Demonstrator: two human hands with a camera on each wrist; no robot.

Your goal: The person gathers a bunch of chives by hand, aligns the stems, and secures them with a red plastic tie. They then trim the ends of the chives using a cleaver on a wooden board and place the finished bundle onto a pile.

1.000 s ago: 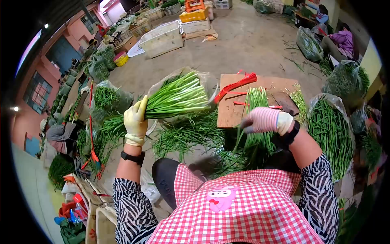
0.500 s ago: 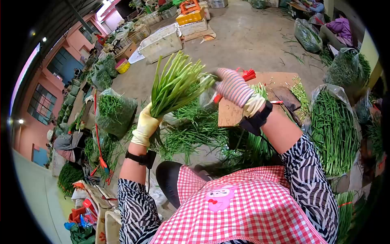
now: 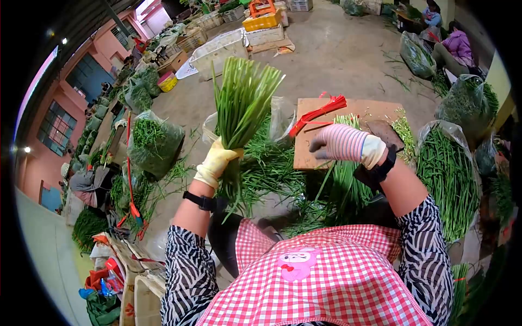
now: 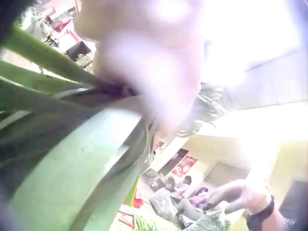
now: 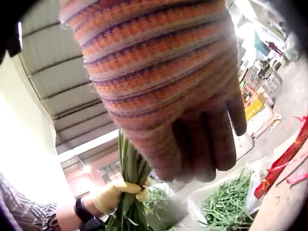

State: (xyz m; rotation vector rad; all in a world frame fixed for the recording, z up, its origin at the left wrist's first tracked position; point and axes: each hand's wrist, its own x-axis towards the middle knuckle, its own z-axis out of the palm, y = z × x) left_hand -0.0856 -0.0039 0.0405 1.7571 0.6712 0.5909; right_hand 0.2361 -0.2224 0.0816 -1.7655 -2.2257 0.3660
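Observation:
In a pale yellow glove, my left hand [image 3: 220, 162] grips a bunch of garlic chives [image 3: 242, 100] around its middle. The cut stalk ends fan upward and the leaves hang below the fist. Broad flat leaves [image 4: 72, 168] fill much of the left wrist view. My right hand [image 3: 342, 144], in a striped glove with dark fingertips, hovers by the near edge of a wooden board [image 3: 310, 155]. Its fingers [image 5: 195, 144] hang loose with nothing between them. Beneath it, more chives [image 3: 345, 187] lie with stalk ends on the board and leaves drooping toward the lap.
Red tie strips [image 3: 321, 115] lie bundled on the board, beside pale trimmings [image 3: 402, 130]. Loose chives [image 3: 266, 174] spread over plastic on the floor. A full bag of greens [image 3: 448, 179] stands at right, another bag [image 3: 155, 144] at left. White crates [image 3: 220, 51] sit farther off.
The chive bunch has swung from lying sideways to standing with stalk ends up, still in my left hand. My right hand reached over to the stalk ends, then drew back to the board.

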